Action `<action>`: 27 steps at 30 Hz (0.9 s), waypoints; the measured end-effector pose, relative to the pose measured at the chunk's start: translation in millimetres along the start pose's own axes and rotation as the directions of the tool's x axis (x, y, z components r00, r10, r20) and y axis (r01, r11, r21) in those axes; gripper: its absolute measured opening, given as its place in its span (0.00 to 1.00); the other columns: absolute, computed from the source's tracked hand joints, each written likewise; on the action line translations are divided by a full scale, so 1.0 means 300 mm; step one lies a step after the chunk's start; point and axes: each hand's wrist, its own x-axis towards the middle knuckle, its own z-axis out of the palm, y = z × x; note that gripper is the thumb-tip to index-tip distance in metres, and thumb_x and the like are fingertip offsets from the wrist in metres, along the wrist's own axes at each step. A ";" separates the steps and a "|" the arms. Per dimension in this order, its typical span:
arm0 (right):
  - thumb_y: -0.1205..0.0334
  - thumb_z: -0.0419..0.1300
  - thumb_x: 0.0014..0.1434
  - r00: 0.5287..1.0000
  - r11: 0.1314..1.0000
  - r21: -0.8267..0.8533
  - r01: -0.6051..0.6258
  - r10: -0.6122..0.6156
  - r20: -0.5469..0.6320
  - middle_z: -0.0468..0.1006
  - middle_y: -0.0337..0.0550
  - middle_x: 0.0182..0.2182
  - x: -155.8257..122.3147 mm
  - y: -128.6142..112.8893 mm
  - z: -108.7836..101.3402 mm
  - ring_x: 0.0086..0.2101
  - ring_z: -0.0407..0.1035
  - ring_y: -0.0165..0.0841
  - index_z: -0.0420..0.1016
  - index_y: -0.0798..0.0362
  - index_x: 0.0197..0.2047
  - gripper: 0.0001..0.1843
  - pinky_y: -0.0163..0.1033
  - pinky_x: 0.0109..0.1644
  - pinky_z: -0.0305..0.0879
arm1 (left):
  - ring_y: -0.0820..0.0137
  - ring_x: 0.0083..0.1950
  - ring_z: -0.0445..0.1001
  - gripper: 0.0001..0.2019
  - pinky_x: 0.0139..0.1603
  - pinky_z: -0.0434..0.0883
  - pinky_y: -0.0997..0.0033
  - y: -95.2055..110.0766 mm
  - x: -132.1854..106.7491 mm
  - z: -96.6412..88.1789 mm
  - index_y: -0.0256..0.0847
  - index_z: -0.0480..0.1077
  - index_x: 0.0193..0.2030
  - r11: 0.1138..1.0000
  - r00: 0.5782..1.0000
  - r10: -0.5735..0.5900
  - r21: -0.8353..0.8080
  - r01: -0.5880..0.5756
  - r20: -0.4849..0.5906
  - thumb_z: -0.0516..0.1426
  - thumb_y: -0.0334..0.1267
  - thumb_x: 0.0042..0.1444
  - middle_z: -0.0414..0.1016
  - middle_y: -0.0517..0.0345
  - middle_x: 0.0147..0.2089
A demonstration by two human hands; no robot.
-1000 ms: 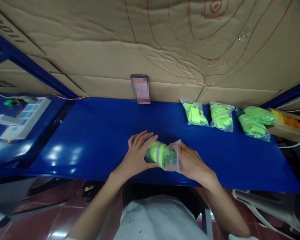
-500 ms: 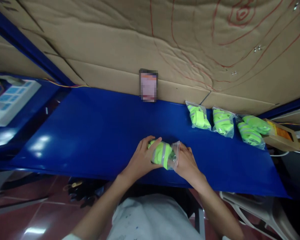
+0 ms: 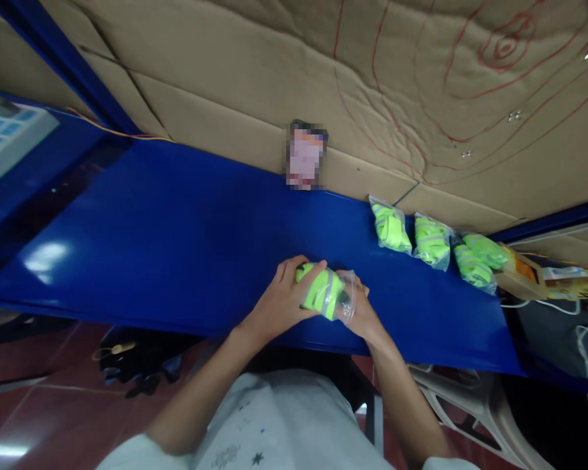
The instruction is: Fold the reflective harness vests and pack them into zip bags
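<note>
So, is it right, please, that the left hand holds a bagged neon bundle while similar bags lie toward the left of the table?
Almost: the head view shows similar bags toward the right of the table; the left hand does hold a bagged neon bundle.

One head-worn view looks forward and down — close above a long glossy blue tabletop (image 3: 176, 222), facing a tan cardboard wall (image 3: 225, 72)

The view has swung rightward — and the right hand (image 3: 362, 314) now lies farther behind the bag (image 3: 327, 294).
</note>
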 end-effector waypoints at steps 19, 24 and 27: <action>0.23 0.66 0.50 0.971 0.979 0.109 0.170 -0.147 -0.190 0.78 0.52 0.48 0.319 0.089 -0.074 0.53 0.73 0.47 0.79 0.52 0.44 0.39 0.54 0.62 0.69 | 0.75 0.33 0.72 0.19 0.35 0.71 0.74 -0.293 0.266 -0.096 0.37 0.78 0.45 0.211 0.895 -0.350 -0.908 0.362 0.276 0.71 0.47 0.54 0.78 0.56 0.38; 0.20 0.61 0.54 0.968 0.967 0.150 0.208 -0.182 -0.170 0.80 0.52 0.46 0.309 0.097 -0.073 0.53 0.74 0.46 0.81 0.51 0.39 0.38 0.54 0.60 0.71 | 0.78 0.29 0.69 0.18 0.30 0.68 0.78 -0.310 0.261 -0.100 0.38 0.74 0.37 0.109 0.869 -0.341 -0.903 0.416 0.360 0.73 0.47 0.51 0.73 0.62 0.32; 0.21 0.58 0.57 0.959 0.950 0.182 0.253 -0.221 -0.175 0.81 0.52 0.46 0.307 0.085 -0.061 0.51 0.76 0.45 0.81 0.52 0.36 0.39 0.53 0.60 0.71 | 0.78 0.28 0.70 0.20 0.29 0.68 0.79 -0.314 0.256 -0.111 0.38 0.72 0.36 0.104 0.860 -0.339 -0.893 0.438 0.382 0.75 0.45 0.49 0.72 0.63 0.30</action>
